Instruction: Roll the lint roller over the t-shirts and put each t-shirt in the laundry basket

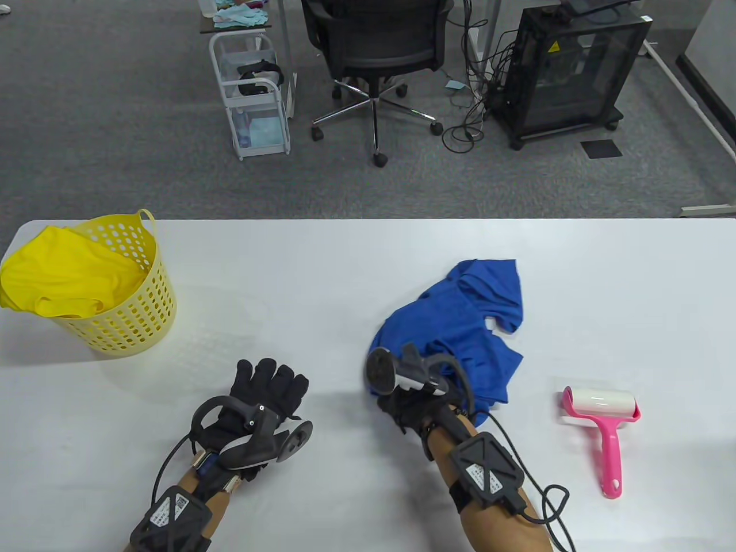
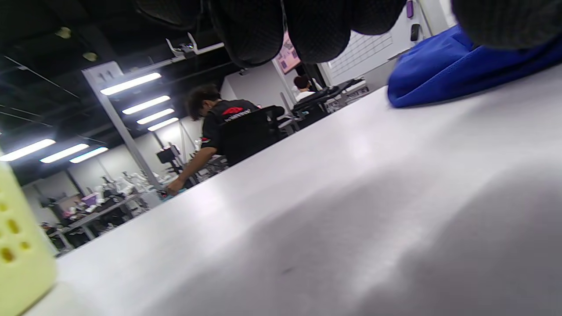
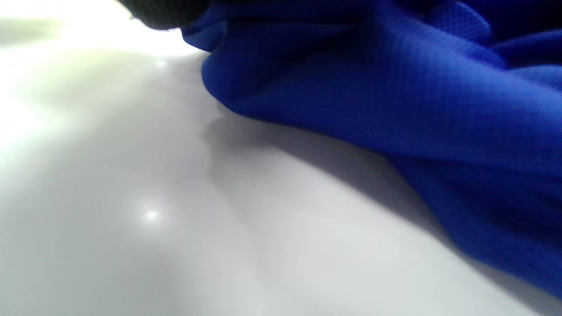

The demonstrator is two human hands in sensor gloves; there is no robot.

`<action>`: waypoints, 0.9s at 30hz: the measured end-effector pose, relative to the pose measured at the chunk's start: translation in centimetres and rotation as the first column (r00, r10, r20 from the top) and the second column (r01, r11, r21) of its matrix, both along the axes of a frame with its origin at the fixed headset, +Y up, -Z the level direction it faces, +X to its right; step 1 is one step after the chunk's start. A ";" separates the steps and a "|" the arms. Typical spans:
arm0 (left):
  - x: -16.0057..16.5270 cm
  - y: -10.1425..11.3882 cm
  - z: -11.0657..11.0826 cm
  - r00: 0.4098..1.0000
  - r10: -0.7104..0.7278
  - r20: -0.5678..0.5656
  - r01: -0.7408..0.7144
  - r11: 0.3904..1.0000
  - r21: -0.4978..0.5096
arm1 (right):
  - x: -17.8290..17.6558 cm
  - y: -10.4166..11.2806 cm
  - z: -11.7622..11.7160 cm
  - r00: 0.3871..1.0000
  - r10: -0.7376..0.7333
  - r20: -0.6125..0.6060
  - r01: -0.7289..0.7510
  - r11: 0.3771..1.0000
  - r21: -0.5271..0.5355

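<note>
A crumpled blue t-shirt [image 1: 460,322] lies right of the middle of the white table [image 1: 322,270]. My right hand [image 1: 399,405] is at its near left edge; the tracker hides the fingers from above. In the right wrist view a black fingertip [image 3: 162,13] curls into bunched blue cloth [image 3: 395,96]. My left hand [image 1: 270,385] rests flat on the table, fingers straight, holding nothing; its fingertips [image 2: 254,30] hang above the tabletop, the blue t-shirt [image 2: 448,74] off to the right. A pink lint roller [image 1: 604,425] lies untouched at the right. A yellow t-shirt [image 1: 63,276] fills the yellow laundry basket [image 1: 138,310].
The basket [image 2: 17,245] stands at the table's far left. On the floor past the far edge are an office chair [image 1: 374,52], a white cart [image 1: 253,92] and a black cabinet [image 1: 575,69]. A person [image 2: 219,123] works at another desk.
</note>
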State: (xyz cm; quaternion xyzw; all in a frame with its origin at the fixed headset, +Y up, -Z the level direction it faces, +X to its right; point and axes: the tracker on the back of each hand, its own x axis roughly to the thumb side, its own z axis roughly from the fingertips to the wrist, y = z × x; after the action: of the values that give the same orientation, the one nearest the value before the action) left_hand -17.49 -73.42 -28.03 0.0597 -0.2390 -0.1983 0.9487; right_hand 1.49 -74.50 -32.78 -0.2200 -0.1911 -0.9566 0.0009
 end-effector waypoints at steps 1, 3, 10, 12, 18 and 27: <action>0.4 -0.2 0.0 1.000 -0.004 0.029 0.005 1.000 -0.029 | -0.9 0.1 1.3 0.999 -0.028 -0.047 0.027 0.999 -0.021; 0.9 -0.5 0.1 0.997 -0.022 0.067 0.027 0.997 -0.071 | -1.9 0.1 3.1 0.991 -0.081 -0.103 0.072 0.994 -0.087; 3.2 -2.9 0.3 0.986 0.109 0.129 -0.048 0.912 -0.406 | -1.9 -0.6 5.3 0.933 -0.345 -0.099 0.306 0.909 -0.283; 3.7 -3.3 0.4 0.987 0.067 0.145 -0.020 0.953 -0.302 | -1.0 0.5 5.1 0.896 -0.442 -0.049 0.415 0.870 -0.268; 1.6 -0.5 0.3 0.969 0.179 0.170 -0.165 0.982 -0.094 | 4.4 4.1 3.7 0.812 -0.577 0.083 0.515 0.778 0.360; -4.4 3.1 -0.4 0.720 0.677 0.154 -0.653 0.735 -0.180 | 3.8 -1.4 1.8 0.969 -0.212 0.126 0.209 0.977 0.038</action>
State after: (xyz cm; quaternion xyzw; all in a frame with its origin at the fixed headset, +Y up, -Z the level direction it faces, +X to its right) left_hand -21.91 -70.27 -28.46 0.1083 -0.3105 0.1771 0.9276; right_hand 5.24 -75.86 -31.03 -0.1767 -0.1546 -0.9658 -0.1103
